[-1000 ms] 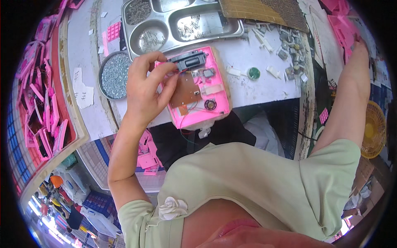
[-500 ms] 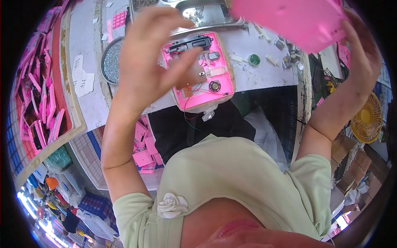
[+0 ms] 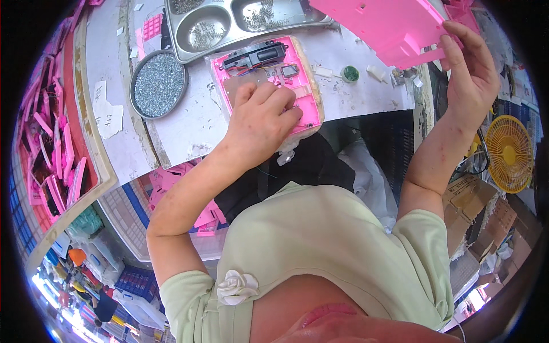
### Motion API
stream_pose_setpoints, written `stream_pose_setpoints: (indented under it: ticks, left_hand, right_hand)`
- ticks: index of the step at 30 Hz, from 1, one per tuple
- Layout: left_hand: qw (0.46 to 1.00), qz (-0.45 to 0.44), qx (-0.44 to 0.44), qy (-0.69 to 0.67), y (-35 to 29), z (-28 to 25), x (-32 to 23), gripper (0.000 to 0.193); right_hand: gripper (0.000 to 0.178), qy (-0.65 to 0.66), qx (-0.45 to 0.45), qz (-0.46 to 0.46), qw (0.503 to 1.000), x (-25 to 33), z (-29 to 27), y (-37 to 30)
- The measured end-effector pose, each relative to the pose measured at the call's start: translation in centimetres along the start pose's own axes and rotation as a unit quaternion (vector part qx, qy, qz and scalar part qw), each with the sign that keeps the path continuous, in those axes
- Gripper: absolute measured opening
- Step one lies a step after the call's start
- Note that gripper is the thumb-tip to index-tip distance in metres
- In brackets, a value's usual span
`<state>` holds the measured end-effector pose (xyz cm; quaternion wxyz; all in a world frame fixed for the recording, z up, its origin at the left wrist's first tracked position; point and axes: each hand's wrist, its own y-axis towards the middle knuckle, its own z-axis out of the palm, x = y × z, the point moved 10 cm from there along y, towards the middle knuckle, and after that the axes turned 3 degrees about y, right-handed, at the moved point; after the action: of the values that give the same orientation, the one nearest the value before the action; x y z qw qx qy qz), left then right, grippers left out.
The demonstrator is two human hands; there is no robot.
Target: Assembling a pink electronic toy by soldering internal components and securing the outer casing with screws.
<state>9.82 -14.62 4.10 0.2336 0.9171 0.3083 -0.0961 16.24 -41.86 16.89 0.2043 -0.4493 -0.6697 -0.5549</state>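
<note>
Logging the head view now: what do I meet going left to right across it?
Pink plastic parts → torn white paper → small silvery pieces → open pink housing → pink panel → right hand → yellow fan

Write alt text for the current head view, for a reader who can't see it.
A person's right hand holds up a pink panel while the left hand reaches into an open pink case of electronic parts on a white table. Beyond the case is a metal tray; to its left, a round dish of small metal pieces.
</note>
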Motion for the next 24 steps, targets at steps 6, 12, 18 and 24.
stream_pose_setpoints:
  ticks: [6, 12, 18, 24]
  left_hand:
    - [0.996, -0.084, -0.037, 0.015, -0.2, -0.1, 0.0, 0.021]
    - [0.989, -0.143, -0.031, 0.023, -0.4, -0.3, 0.1, 0.03]
    - [0.991, -0.132, -0.022, -0.016, -1.0, -3.0, 3.2, 0.046]
    - [0.997, -0.056, 0.017, 0.059, -1.4, -2.0, 1.9, 0.039]
  right_hand:
    - [0.024, 0.001, -0.003, 0.012, 1.0, -0.8, -1.1, -1.0]
    - [0.025, 0.01, -0.007, 0.027, 1.0, -2.4, -0.5, -1.5]
    - [0.024, -0.027, -0.037, 0.043, 0.998, -3.1, -1.3, -2.6]
    - [0.024, -0.044, -0.027, 0.045, 0.998, -2.9, -1.2, -3.2]
